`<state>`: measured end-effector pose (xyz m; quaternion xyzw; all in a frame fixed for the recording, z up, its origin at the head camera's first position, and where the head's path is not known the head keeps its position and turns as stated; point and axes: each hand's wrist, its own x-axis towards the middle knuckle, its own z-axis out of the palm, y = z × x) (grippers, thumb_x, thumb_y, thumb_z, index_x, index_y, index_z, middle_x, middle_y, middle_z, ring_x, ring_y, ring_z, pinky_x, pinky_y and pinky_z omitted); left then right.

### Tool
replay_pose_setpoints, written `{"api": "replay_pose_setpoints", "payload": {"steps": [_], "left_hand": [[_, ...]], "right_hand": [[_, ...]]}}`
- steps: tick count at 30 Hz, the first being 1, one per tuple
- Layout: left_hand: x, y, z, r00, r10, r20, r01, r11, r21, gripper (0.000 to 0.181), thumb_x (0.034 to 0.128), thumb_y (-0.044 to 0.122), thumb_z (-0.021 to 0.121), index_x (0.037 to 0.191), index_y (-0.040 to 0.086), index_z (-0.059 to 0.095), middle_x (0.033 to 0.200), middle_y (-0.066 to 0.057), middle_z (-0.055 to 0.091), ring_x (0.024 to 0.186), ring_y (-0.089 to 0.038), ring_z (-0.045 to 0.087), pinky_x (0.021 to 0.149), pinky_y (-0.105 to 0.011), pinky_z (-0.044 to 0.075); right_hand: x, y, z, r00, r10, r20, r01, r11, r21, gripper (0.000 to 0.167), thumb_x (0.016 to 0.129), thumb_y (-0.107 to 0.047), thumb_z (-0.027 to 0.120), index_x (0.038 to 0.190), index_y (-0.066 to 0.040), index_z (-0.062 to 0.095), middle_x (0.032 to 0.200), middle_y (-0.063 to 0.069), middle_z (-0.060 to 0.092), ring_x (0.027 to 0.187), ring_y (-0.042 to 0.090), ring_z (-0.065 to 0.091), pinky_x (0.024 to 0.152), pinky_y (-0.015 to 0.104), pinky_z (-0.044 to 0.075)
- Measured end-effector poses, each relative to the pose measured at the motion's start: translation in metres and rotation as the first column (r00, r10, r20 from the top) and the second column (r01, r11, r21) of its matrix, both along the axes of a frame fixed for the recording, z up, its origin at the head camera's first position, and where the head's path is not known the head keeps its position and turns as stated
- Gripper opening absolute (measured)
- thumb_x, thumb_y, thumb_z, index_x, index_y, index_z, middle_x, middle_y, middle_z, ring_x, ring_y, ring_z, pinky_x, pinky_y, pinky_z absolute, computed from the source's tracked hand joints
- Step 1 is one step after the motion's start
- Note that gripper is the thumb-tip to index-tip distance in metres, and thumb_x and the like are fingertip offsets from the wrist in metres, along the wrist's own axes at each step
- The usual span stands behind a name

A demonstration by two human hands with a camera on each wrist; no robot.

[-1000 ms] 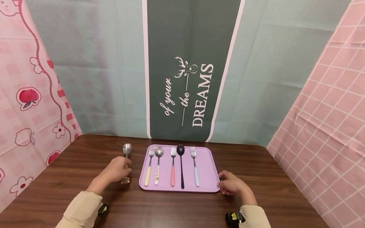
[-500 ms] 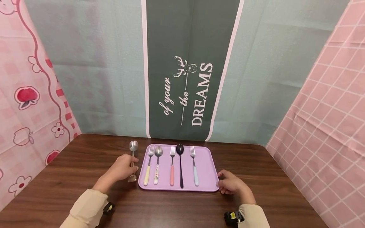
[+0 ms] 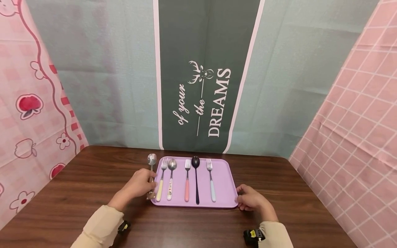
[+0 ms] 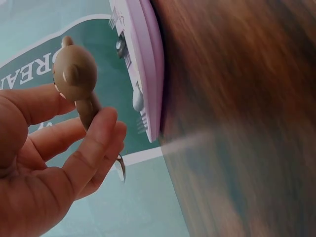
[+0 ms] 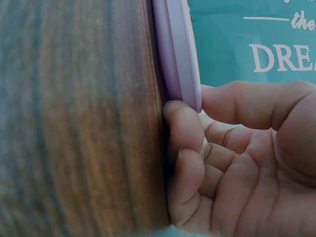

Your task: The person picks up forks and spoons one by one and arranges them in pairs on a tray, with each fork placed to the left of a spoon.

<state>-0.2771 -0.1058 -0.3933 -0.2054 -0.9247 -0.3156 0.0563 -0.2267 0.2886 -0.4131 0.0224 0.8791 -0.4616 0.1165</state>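
Note:
My left hand (image 3: 142,183) pinches a spoon (image 3: 152,159) with a brown animal-head handle end (image 4: 75,71). In the head view the spoon stands over the left edge of the purple tray (image 3: 224,182), its bowl pointing away from me. My right hand (image 3: 249,198) pinches the tray's near right corner, thumb on the rim and fingers beneath, as the right wrist view shows. On the tray lie a yellow-handled fork (image 3: 160,191), a white-handled spoon (image 3: 169,191), a pink-handled fork (image 3: 187,191), a black spoon (image 3: 196,182) and a light-blue-handled fork (image 3: 213,191).
The tray rests on a dark wooden table (image 3: 266,172). Behind it hangs a green cloth (image 3: 124,86) with white lettering. Pink patterned cloths stand at the left (image 3: 31,137) and right sides.
My left hand has carried the spoon rightward, from the bare table to the tray's left edge. The right hand keeps its grip at the corner, and the tray's cutlery lies as before.

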Motion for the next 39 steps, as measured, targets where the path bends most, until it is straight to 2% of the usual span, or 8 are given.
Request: {"api": "replay_pose_setpoints", "payload": {"steps": [4, 8, 13, 19, 26, 35, 39], "left_hand": [[0.001, 0.005, 0.0, 1.0, 0.0, 0.015, 0.0, 1.0, 0.005, 0.027, 0.0704, -0.001, 0.066, 0.097, -0.006, 0.069, 0.089, -0.012, 0.066, 0.074, -0.02, 0.052, 0.068, -0.036, 0.045], [0.001, 0.01, -0.002, 0.999, -0.006, 0.05, 0.005, 1.0, 0.022, 0.024, 0.0718, -0.001, 0.067, 0.095, -0.005, 0.069, 0.083, -0.009, 0.064, 0.071, -0.019, 0.051, 0.064, -0.033, 0.044], [-0.001, 0.016, -0.004, 0.999, -0.015, 0.042, 0.014, 1.0, 0.021, 0.021, 0.0705, -0.001, 0.07, 0.091, -0.002, 0.07, 0.077, -0.005, 0.061, 0.069, -0.018, 0.051, 0.064, -0.033, 0.044], [-0.003, 0.024, -0.006, 0.999, -0.025, 0.023, 0.024, 0.999, 0.026, 0.024, 0.0691, 0.002, 0.072, 0.093, -0.003, 0.07, 0.086, -0.009, 0.066, 0.074, -0.019, 0.054, 0.072, -0.037, 0.046], [-0.005, 0.032, -0.007, 0.999, -0.019, 0.046, 0.017, 0.998, 0.059, 0.023, 0.0684, 0.0, 0.072, 0.091, 0.0, 0.071, 0.08, -0.005, 0.064, 0.069, -0.016, 0.051, 0.066, -0.033, 0.045], [-0.01, 0.048, -0.004, 0.997, -0.066, 0.05, 0.063, 0.996, 0.059, 0.023, 0.07, 0.004, 0.074, 0.092, -0.001, 0.071, 0.079, -0.003, 0.065, 0.07, -0.015, 0.052, 0.069, -0.033, 0.045], [-0.012, 0.056, -0.003, 0.993, -0.116, 0.037, 0.114, 0.991, 0.071, 0.025, 0.0706, 0.003, 0.073, 0.094, -0.005, 0.07, 0.084, -0.008, 0.066, 0.072, -0.017, 0.052, 0.071, -0.034, 0.045]], "right_hand": [[0.0, -0.001, -0.001, 1.0, 0.0, 0.012, 0.0, 1.0, -0.009, 0.028, 0.079, -0.002, 0.058, 0.104, 0.003, 0.047, 0.062, 0.008, 0.054, 0.051, 0.016, 0.052, 0.046, 0.026, 0.04], [0.0, -0.001, -0.001, 1.0, 0.006, 0.016, -0.006, 1.0, -0.015, 0.028, 0.079, -0.001, 0.058, 0.104, 0.003, 0.046, 0.061, 0.008, 0.053, 0.05, 0.016, 0.051, 0.046, 0.025, 0.039], [0.001, -0.001, 0.0, 1.0, 0.015, 0.014, -0.015, 1.0, -0.011, 0.028, 0.079, -0.002, 0.058, 0.104, 0.004, 0.046, 0.062, 0.008, 0.054, 0.051, 0.016, 0.051, 0.046, 0.025, 0.04], [0.0, -0.002, 0.0, 1.0, 0.028, 0.013, -0.028, 1.0, -0.012, 0.029, 0.079, -0.002, 0.057, 0.104, 0.004, 0.046, 0.062, 0.008, 0.054, 0.051, 0.015, 0.052, 0.046, 0.025, 0.041], [-0.001, -0.003, 0.0, 0.999, 0.044, 0.011, -0.044, 0.999, -0.03, 0.029, 0.078, -0.002, 0.057, 0.104, 0.004, 0.045, 0.062, 0.007, 0.054, 0.05, 0.014, 0.051, 0.046, 0.024, 0.04], [0.0, 0.0, 0.0, 0.999, 0.034, 0.01, -0.034, 0.999, -0.02, 0.029, 0.08, -0.001, 0.058, 0.105, 0.005, 0.045, 0.062, 0.008, 0.054, 0.051, 0.016, 0.052, 0.046, 0.025, 0.041], [0.001, 0.001, 0.001, 1.0, 0.027, 0.015, -0.026, 0.999, -0.037, 0.029, 0.08, 0.0, 0.058, 0.105, 0.005, 0.045, 0.063, 0.008, 0.055, 0.051, 0.016, 0.052, 0.046, 0.025, 0.04]]}}
